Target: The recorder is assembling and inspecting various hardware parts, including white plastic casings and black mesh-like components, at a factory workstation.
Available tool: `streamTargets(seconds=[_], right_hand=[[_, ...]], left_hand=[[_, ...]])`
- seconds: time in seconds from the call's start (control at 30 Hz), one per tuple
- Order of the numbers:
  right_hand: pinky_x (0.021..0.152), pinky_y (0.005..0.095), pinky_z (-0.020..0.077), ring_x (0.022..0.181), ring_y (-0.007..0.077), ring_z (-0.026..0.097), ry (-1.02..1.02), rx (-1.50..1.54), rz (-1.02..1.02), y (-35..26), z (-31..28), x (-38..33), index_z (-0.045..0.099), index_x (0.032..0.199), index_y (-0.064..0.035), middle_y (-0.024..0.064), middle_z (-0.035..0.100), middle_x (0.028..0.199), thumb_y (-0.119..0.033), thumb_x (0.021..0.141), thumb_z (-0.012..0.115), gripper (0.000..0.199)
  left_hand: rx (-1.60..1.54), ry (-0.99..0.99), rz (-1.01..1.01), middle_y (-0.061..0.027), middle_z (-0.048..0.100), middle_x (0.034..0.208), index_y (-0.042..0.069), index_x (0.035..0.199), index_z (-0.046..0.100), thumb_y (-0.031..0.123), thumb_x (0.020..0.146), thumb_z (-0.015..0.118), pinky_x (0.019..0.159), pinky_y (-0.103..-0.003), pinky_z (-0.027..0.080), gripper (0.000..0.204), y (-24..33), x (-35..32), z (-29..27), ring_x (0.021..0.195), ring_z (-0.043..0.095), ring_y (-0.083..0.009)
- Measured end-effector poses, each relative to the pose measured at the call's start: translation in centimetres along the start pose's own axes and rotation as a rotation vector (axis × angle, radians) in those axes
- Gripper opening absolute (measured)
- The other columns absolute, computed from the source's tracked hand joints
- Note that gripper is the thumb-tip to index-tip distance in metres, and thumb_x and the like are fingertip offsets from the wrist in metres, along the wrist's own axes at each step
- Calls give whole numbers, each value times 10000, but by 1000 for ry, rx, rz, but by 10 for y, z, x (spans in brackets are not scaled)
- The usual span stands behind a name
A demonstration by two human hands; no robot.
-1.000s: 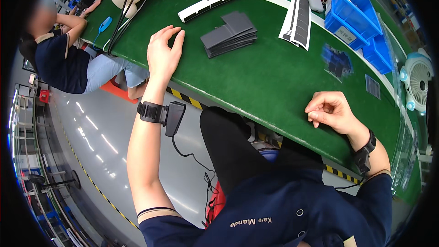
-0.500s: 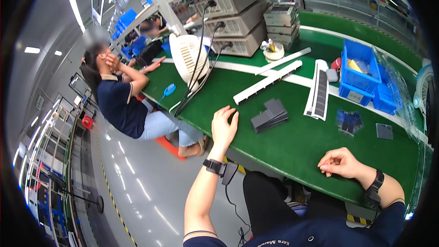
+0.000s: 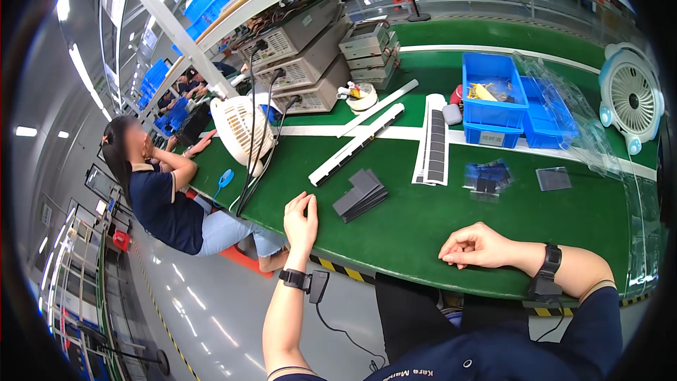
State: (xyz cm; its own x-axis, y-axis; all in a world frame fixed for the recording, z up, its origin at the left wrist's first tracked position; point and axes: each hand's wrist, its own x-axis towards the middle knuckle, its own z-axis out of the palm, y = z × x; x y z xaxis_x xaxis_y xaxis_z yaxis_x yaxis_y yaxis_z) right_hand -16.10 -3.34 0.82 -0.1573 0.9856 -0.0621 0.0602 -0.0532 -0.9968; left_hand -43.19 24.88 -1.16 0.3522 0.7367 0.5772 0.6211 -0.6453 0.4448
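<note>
The fanned stack of thin, flat, dark grey rectangular pieces [image 3: 361, 196] lies on the green-topped desk [image 3: 409, 233], just beside and to the right of your bare left grip [image 3: 301, 224], not touching it. That grip holds nothing visible; its thumb and fingers are bent close together, and I cannot tell whether the tips meet. Your bare right grip [image 3: 479, 245] is loosely curled near the desk's front edge, well apart from the stack, with nothing seen in it; whether its tips meet is also unclear. The pieces look light and fairly stiff, though their material is hard to judge. Their flat faces probably slide over one another, so the uneven fan could splay if you push one side. The best hold is across two opposite long edges, thumb against fingers, sparing the corners, which could bend or chip.
</note>
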Motion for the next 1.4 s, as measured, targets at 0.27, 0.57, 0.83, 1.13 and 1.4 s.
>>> streamTargets(seconds=[0.27, 0.57, 0.83, 1.13, 1.4], right_hand=[[545, 199, 469, 636, 67, 609, -16, -48, -26, -4, -2, -6, 651, 983, -38, 22, 637, 748, -168, 873, 622, 172], [523, 194, 466, 644, 71, 615, -43, 23, 36, -8, -3, -2, 651, 991, -51, 25, 647, 766, -172, 872, 623, 171], [571, 199, 480, 649, 65, 599, -7, 213, 94, -4, -13, 6, 645, 1000, -33, 24, 646, 786, -149, 878, 621, 170], [601, 206, 500, 670, 60, 593, -39, 111, 134, -12, -19, 11, 638, 1012, -30, 25, 641, 798, -175, 878, 623, 198], [592, 215, 505, 667, 62, 589, -77, 171, 175, -11, -21, 12, 628, 1020, -33, 25, 637, 810, -197, 882, 620, 214]], left_hand=[[-297, -158, -20, -104, 604, 845, -21, 942, 665, 204, 826, 664, 731, -283, 465, 253, 61, -4, -29, 790, 589, -182], [-216, -345, -104, -45, 573, 706, -26, 937, 670, 144, 688, 787, 624, -237, 456, 323, 78, 4, -26, 653, 555, -110], [-252, -328, -64, -6, 579, 794, 38, 866, 649, 131, 678, 789, 618, -229, 435, 252, 80, 14, -23, 703, 525, -86], [-366, -486, -231, -13, 568, 875, 41, 1007, 639, 203, 687, 796, 597, -215, 435, 392, 50, 32, -10, 701, 519, -73], [-706, -486, -367, 31, 587, 707, 34, 817, 645, 88, 720, 773, 530, -137, 368, 169, 58, 29, -20, 590, 474, 1]])
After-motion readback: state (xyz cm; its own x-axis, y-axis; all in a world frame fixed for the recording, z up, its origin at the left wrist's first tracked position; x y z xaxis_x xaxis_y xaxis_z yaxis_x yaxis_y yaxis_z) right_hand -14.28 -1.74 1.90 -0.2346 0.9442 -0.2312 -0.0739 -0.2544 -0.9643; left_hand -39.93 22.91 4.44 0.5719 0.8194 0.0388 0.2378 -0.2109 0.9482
